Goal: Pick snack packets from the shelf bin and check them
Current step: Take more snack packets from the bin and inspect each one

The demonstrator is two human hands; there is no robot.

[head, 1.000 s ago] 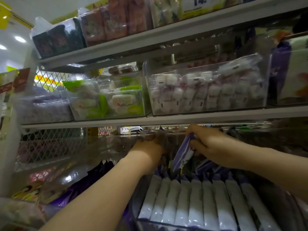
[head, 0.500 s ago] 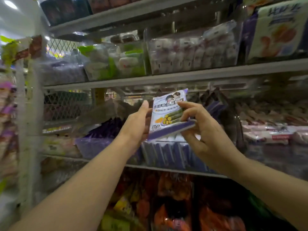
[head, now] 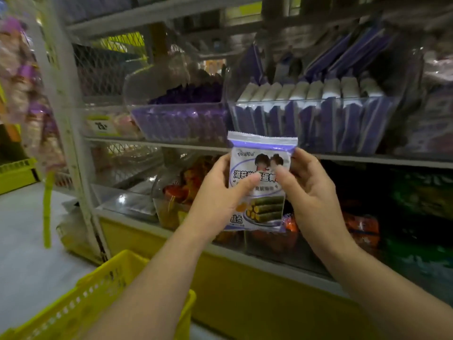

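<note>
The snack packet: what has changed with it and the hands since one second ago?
The snack packet came out of the clear bin: the right hand pinched it from the row of packets there, then both hands raised it, tilted. Now the left hand and the right hold it upright by its sides, lower than the bin, front to the camera. That row stayed in the bin.
</note>
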